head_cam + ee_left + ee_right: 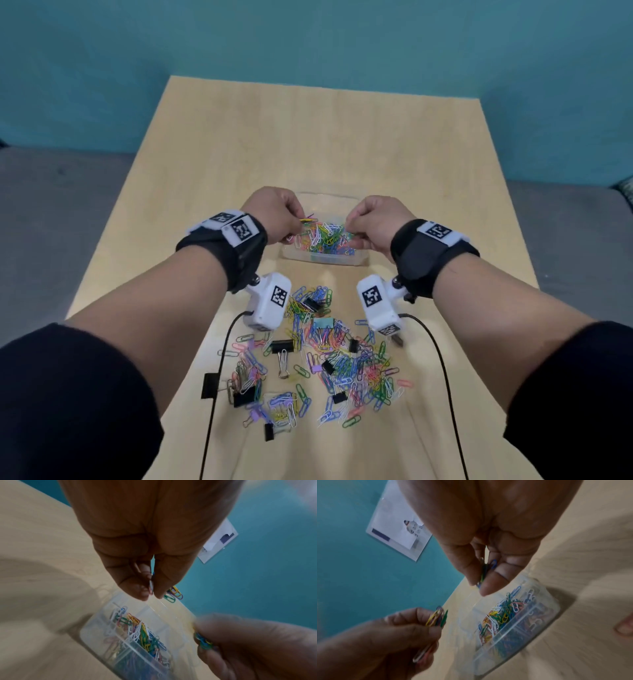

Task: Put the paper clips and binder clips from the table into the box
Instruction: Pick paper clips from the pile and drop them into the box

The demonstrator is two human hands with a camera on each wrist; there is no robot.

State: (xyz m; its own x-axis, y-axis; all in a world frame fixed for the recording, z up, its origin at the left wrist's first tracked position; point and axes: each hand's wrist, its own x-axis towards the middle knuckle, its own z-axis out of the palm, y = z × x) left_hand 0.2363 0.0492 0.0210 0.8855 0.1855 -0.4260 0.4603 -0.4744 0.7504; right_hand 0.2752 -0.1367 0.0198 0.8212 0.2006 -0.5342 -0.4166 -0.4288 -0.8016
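Observation:
A clear plastic box stands mid-table and holds a heap of coloured paper clips. My left hand hovers over its left end and pinches a small bunch of clips. Over the right end, my right hand pinches another bunch of clips. Both hands are above the box, not touching it. Nearer to me lies a loose pile of paper clips with several binder clips among them, such as a black one and a teal one.
Two black cables from the wrist cameras trail over the table on both sides of the pile. The wooden table runs on bare past the box to its far edge. A white printed sheet hangs on the teal wall.

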